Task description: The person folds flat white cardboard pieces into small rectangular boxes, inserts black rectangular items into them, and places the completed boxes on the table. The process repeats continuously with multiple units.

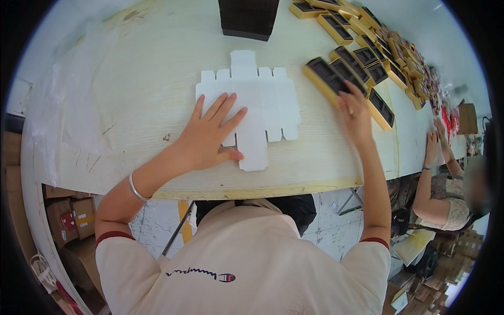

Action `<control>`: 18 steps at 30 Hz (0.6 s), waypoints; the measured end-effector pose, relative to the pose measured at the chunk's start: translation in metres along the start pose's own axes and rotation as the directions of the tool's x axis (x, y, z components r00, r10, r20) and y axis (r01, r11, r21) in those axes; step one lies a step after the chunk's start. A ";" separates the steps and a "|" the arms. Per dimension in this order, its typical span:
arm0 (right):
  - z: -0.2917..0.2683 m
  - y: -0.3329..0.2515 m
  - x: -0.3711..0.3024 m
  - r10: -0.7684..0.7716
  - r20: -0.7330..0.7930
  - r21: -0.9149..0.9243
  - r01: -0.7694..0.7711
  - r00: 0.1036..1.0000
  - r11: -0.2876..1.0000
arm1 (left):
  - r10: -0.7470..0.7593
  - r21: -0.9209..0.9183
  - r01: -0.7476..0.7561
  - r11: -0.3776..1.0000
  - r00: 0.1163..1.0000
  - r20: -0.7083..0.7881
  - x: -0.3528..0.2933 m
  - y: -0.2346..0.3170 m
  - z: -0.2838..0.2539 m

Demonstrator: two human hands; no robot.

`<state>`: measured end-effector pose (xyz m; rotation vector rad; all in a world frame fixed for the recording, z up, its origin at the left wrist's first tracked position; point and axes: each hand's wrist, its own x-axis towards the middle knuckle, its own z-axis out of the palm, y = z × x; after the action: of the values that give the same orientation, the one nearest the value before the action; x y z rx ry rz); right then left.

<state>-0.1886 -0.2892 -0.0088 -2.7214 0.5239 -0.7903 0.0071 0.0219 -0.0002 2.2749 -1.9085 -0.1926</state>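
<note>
A flat white carton blank (270, 107), die-cut with flaps and tabs, lies unfolded on the table in front of me. My left hand (212, 128) rests on its left part, palm down with the fingers spread. To the right, my right hand (355, 110) pinches the near end of a gold box with a black compartmented insert (324, 76). This box is slightly blurred, and its far end points up and left. Beside it on the table are several similar gold boxes (380, 107), some close to my right fingers.
A dark brown box (248, 18) stands at the far middle of the pale table (142, 121). More gold boxes (336, 29) spread along the far right. Clear plastic film (68, 105) lies at the left. Another person (438, 194) works at the right edge.
</note>
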 end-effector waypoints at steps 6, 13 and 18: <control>-0.009 -0.016 0.010 -0.215 -0.094 -0.281 0.181 0.972 0.943 | 0.012 -0.151 0.004 0.989 0.995 0.102 -0.005 0.004 -0.035; 0.033 -0.125 -0.025 -0.415 0.329 -0.002 0.440 0.848 0.898 | 0.028 -0.046 -0.025 0.999 0.997 0.070 -0.036 0.003 -0.026; 0.034 -0.097 0.018 -0.506 0.317 0.174 0.475 0.802 0.863 | 0.204 -0.114 -0.218 0.969 0.971 -0.123 -0.034 0.016 -0.010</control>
<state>-0.1296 -0.2042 0.0050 -2.8485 -0.3086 -0.3830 -0.0126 0.0527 0.0129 1.9434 -2.0025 -0.1522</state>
